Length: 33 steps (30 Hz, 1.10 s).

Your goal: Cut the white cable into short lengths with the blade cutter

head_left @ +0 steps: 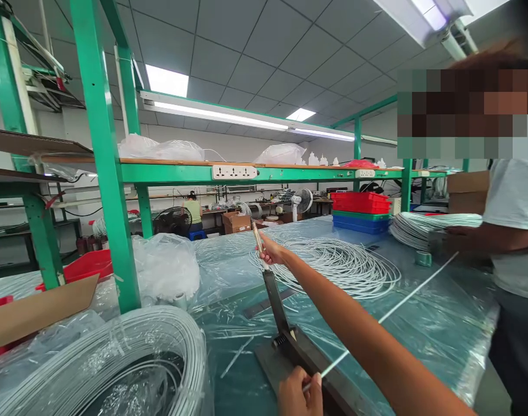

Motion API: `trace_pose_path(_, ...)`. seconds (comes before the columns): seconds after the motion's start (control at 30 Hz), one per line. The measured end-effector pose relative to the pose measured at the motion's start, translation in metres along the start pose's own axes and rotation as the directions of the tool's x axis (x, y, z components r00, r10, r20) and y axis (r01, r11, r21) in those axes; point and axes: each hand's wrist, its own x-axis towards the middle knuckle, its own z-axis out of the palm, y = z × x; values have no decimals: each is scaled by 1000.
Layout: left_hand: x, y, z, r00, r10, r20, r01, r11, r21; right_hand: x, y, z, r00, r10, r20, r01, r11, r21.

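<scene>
My right hand [271, 252] is wrapped around the handle of a bench-mounted lever cutter [274, 303], whose arm is raised. At the bottom, my left hand [299, 394] pinches a thin white cable [405, 301] between thumb and fingers, close to the dark metal base [268, 361] of the cutter. From there the cable passes behind my right forearm and runs up right toward a co-worker [513, 231]. A short cut piece of white cable [236, 357] lies left of the base. Behind the lever is a flat metal strip [264, 306], like a ruler.
A large loose coil of white cable [354, 263] spreads behind the cutter. Another plastic-wrapped coil [189, 346] stands front left. Stacked red and blue bins [360, 222], a tape roll [423, 258] and a further coil [437, 222] lie farther right. A green post [110, 173] rises at left.
</scene>
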Motion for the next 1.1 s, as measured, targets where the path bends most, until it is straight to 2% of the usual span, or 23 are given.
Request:
trace_pose_path(0.17, 2, 3, -2, 998, -57, -6, 56, 993, -106, -30, -16, -29, 998, -3, 63, 1, 1000, 24)
trace_pose_path(0.33, 3, 5, -5, 996, -91, -7, 89, 984, -157, -89, -26, -60, 987, 109, 122, -110, 994, 6)
trace_pose_path(0.5, -2, 12, -9, 995, -98, -33, 92, 985, -147, -159, -6, -68, 987, 132, 94, -139, 988, 65)
trace_pose_path(0.63, -3, 15, -10, 995, -92, -30, 87, 987, -132, -198, 17, -70, 985, 170, 22, -171, 974, 146)
trace_pose_path(0.83, -3, 17, -12, 994, -100, -39, 95, 990, -108, -229, 36, -68, 936, 347, -63, -326, 918, 226)
trace_pose_path(0.93, -3, 17, -12, 995, -94, -43, 89, 991, -100, -237, 46, -70, 929, 362, -75, -338, 914, 225)
trace_pose_path(1.1, -2, 16, -12, 996, -83, -37, 79, 991, -110, -240, 60, -74, 923, 385, -28, -378, 916, 137)
